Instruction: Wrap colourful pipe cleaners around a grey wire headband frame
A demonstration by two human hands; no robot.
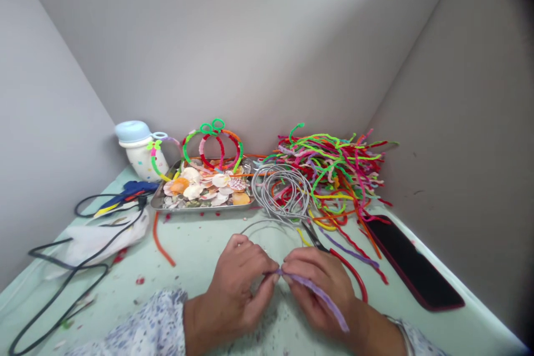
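A light purple pipe cleaner (321,293) is pinched near one end between my two hands, low over the table. My left hand (240,283) grips its tip between thumb and forefinger. Close beside it, my right hand (319,283) holds the same pipe cleaner, whose free length curves down across that hand. Just behind my right hand lie scissors (350,270) with red handles and dark blades, partly hidden by the hand. A coil of grey wire (281,192) rests behind both hands, with a loose strand curving toward them.
A metal tray (200,209) holds seashells (208,183), with pipe-cleaner rings (212,147) standing on it. Right of it is a heap of coloured pipe cleaners (334,161). A black phone-like slab (417,261) lies right; a white bottle (144,150), dark cable (54,258) and orange pipe cleaner (161,242) lie left.
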